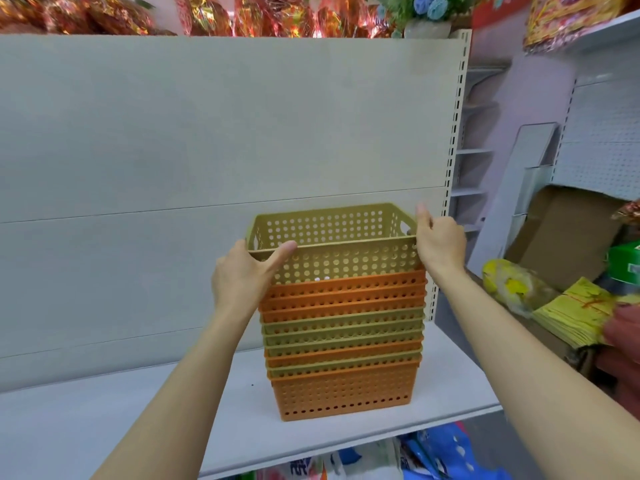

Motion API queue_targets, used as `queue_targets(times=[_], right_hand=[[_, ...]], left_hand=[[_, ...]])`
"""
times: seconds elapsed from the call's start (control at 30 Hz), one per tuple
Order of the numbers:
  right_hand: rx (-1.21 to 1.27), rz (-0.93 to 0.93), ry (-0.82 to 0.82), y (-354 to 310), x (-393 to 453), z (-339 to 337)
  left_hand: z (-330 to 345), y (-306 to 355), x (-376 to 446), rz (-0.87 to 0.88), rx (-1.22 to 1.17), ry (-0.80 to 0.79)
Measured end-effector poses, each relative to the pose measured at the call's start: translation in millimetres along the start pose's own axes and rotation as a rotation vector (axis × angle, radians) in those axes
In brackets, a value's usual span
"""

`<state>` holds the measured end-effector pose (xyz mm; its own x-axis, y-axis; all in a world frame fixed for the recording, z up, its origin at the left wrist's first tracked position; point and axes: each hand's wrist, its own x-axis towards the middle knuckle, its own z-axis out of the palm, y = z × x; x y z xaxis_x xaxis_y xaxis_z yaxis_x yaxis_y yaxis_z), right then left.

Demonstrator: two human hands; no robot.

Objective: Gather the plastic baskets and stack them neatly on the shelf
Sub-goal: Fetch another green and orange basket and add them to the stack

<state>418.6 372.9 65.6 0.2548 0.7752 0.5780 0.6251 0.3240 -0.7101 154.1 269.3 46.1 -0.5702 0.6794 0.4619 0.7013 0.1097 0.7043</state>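
We find the basket stack (343, 341) near the shelf's (138, 427) right front edge. Left hand (242, 275) and right hand (438, 242) clamp the top basket's (332, 251) rim.

Top basket (332, 261) olive, perforated; stack (343, 344) alternating orange, olive; shelf (104, 427) white.

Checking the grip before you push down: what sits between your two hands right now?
The head view shows only the top olive basket between them: left hand on its left rim corner, right hand at its right rim.
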Motion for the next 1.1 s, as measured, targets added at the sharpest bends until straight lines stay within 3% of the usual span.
queue_targets(times=[0.17, 0.4, 0.63, 0.83, 0.9, 1.0, 1.1], right_hand=[[-0.024, 0.062, -0.003, 23, -17, 15], [0.328, 0.102, -0.078, 37, -50, 24], [0.33, 0.133, -0.087, 39, -42, 36], [0.313, 0.142, -0.113, 42, -50, 29], [0.249, 0.093, 0.0, 42, -69, 23], [0.178, -0.154, 0.169, 35, -117, 15], [0.17, -0.316, 0.033, 22, -174, 15]], left_hand=[[14, -8, -12, 0.0, -0.011, -0.062], [17, -21, -30, 0.028, 0.019, -0.073], [23, -12, -35, -0.029, 0.133, -0.044], [19, -25, -33, -0.003, 0.131, -0.131], [8, -37, -35, 0.025, 0.115, -0.147], [-13, -61, -50, 0.133, 0.128, -0.123], [-37, -93, -80, 0.223, 0.234, -0.102]])
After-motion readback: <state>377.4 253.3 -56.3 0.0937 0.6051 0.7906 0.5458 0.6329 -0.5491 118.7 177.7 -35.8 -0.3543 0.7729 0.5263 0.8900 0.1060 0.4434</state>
